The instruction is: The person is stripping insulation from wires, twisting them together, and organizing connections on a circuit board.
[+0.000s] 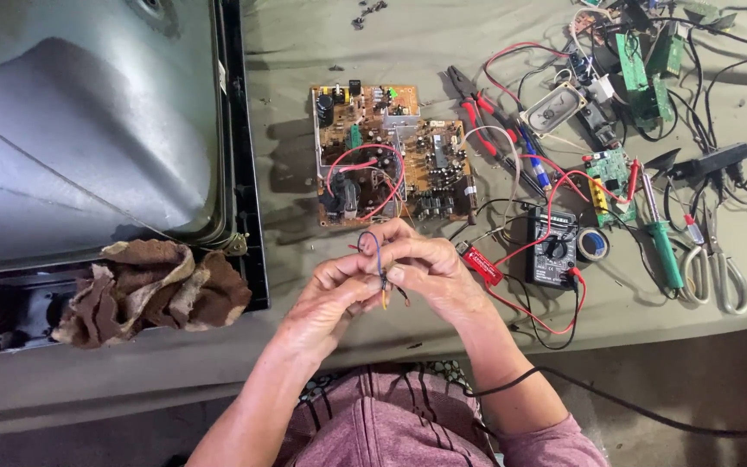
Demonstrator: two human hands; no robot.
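Observation:
My left hand [332, 298] and my right hand [432, 272] meet over the front of the grey-green table, fingertips pinched together on a bundle of thin wires [376, 252]. A blue wire loops up above the fingers, and orange and dark ends hang below them. Just beyond the hands lies a brown circuit board [391, 156] with red wires looped across it.
A large grey picture tube [88, 130] in a black frame fills the left, with a brown rag [153, 290] at its corner. To the right lie a black multimeter [553, 249] with red leads, red-handled pliers [475, 112], a green-handled soldering iron [663, 242], scissors [719, 259], tape roll [592, 245] and green boards [646, 65].

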